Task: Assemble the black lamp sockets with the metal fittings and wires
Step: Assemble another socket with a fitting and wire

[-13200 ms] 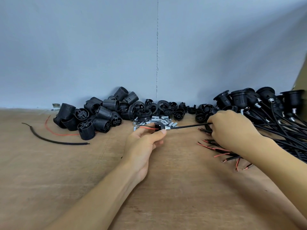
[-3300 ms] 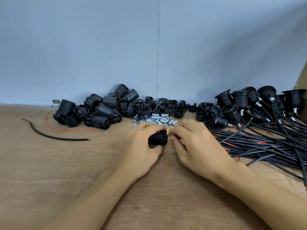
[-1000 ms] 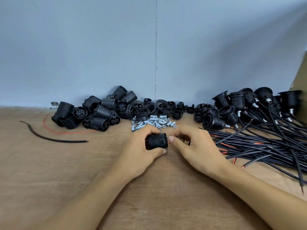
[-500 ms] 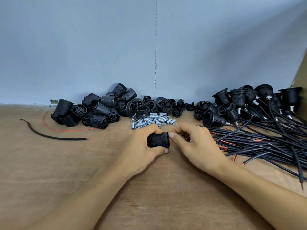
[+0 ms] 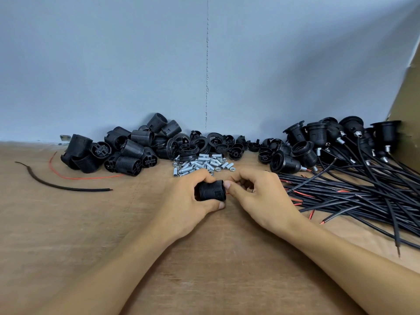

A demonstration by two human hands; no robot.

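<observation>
Black ribbed socket [image 5: 212, 190] gripped in the left hand [image 5: 186, 202] over the desk [image 5: 68, 246]; right hand [image 5: 259, 197] curled, thumb at the socket's end; its hold cannot be told.

Sockets [image 5: 127, 153] are ribbed black, fittings [image 5: 202, 164] silver, wires [image 5: 363, 194] black (red cores showing), table [image 5: 91, 235] tan, wall [image 5: 113, 64] pale blue.

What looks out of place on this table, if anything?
Two stray bits on the left: a short black cable offcut and a thin red wire lie loose on the wood, far from the wire bundle at right. They look like scrap; nothing seems spilled or broken.
</observation>
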